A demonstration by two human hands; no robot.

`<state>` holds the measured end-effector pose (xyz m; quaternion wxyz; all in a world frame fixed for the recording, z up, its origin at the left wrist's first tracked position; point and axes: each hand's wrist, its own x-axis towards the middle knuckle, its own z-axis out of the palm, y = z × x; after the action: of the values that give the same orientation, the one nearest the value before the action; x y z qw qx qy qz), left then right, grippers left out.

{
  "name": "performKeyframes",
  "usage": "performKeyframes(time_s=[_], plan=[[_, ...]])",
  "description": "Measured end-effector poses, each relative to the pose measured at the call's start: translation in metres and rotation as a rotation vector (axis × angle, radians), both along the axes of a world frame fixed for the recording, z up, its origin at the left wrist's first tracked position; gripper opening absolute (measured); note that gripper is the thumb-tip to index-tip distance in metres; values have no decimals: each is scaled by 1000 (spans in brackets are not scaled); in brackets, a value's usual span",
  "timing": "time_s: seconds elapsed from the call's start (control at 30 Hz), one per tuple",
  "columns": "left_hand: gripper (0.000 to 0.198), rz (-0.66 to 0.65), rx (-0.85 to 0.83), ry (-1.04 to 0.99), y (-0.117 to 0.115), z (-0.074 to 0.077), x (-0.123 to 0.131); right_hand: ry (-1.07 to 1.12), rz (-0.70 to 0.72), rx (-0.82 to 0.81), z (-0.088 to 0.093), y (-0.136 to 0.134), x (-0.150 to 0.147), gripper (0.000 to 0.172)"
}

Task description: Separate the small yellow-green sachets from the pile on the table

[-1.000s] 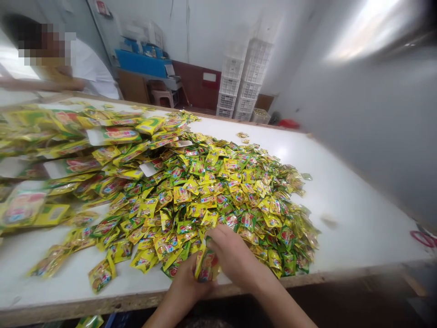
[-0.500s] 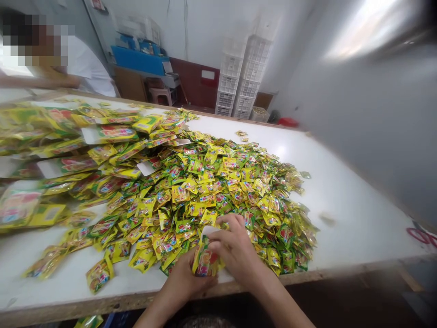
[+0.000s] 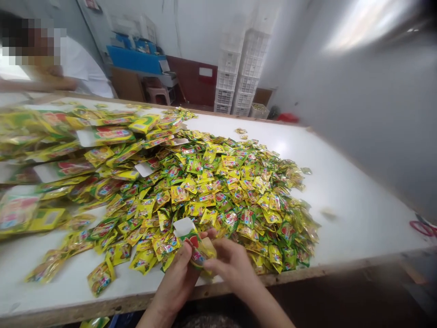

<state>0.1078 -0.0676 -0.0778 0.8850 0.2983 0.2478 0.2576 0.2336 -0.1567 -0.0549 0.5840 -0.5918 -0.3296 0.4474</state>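
My left hand (image 3: 179, 273) is wrapped round a small printed carton (image 3: 194, 242), yellow and green with a red fruit picture. Its white end flap stands up at the far end, and the carton leans to the left. On the carton's right side, the thumb and fingers of my right hand (image 3: 232, 262) close over the yellow part. Whether a packet is also between those fingers, I cannot tell. Just beyond both hands spreads a large heap of small yellow and green foil packets (image 3: 221, 182).
More cartons (image 3: 114, 135), several with white flaps up, are piled at the left. Red-handled scissors (image 3: 421, 228) lie at the white table's (image 3: 355, 205) right edge. A person in white (image 3: 85, 68) is at the far left. White crates (image 3: 251, 64) stand stacked behind the table.
The carton has tipped over to the left in my hands and turned its yellow side up. My right hand has moved down from its top end to its right side.
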Motion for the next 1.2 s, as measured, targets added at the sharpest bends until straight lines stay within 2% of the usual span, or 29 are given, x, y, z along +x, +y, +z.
performKeyframes(time_s=[0.07, 0.2, 0.27, 0.33, 0.4, 0.57, 0.7, 0.8, 0.9, 1.07, 1.13, 1.2], plan=[[43, 8, 10, -40, -1, -1, -1, -54, -27, 3, -4, -1, -12, 31], [53, 28, 87, -25, 4, 4, -6, -429, -148, 27, 3, -3, -20, 14], [48, 39, 112, 12, 7, 9, -11, -524, -153, 81, 10, -7, -20, 24], [40, 67, 132, 32, 8, 13, -15, -518, -148, 135, 15, -11, -20, 39], [40, 101, 168, 34, 7, 17, -18, -498, -149, 180, 18, -14, -20, 45], [43, 92, 242, 42, 6, 18, -26, -566, -131, 265, 23, -18, -23, 32], [41, 114, 313, 40, 8, 18, -30, -539, -118, 264, 27, -19, -25, 35], [33, 116, 357, 33, 8, 19, -33, -572, -101, 275, 25, -19, -26, 34], [18, 101, 447, 18, 9, 20, -35, -651, -141, 334, 21, -18, -29, 31], [14, 123, 523, -6, 12, 17, -38, -629, -168, 385, 24, -18, -30, 29], [13, 135, 527, 11, 14, 17, -40, -604, -97, 356, 30, -18, -27, 33], [14, 120, 545, 34, 15, 17, -42, -601, -11, 348, 36, -18, -23, 49]])
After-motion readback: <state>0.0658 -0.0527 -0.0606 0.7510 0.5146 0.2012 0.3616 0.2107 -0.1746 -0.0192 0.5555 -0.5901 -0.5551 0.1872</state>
